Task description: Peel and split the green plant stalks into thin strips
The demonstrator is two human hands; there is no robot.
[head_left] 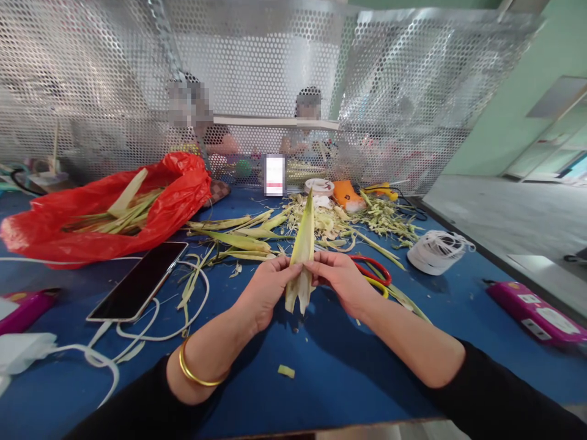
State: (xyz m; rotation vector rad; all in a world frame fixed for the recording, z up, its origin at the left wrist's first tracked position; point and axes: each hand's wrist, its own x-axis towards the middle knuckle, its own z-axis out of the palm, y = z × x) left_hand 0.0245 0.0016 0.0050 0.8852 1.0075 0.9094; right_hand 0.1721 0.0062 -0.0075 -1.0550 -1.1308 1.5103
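A pale green-yellow corn husk leaf (304, 238) stands upright between my hands, its tip pointing away and its lower end split in two. My left hand (270, 286) pinches its left edge between thumb and fingers. On the opposite edge, my right hand (338, 275) pinches it the same way. Just beyond lie more husk leaves (243, 241) and a heap of shredded husk (323, 220). Red-handled scissors (383, 269), with some yellow on them, lie partly hidden behind my right hand. A small cut piece of husk (286, 371) rests on the blue table (330, 391) in front of me.
At left are a red plastic bag (183, 189) of husks, a phone (137, 284) and a white charging cable (202, 305). To the right sit a white string roll (433, 253) and a purple box-like object (534, 311). A perforated metal screen (257, 55) stands behind, with two people beyond.
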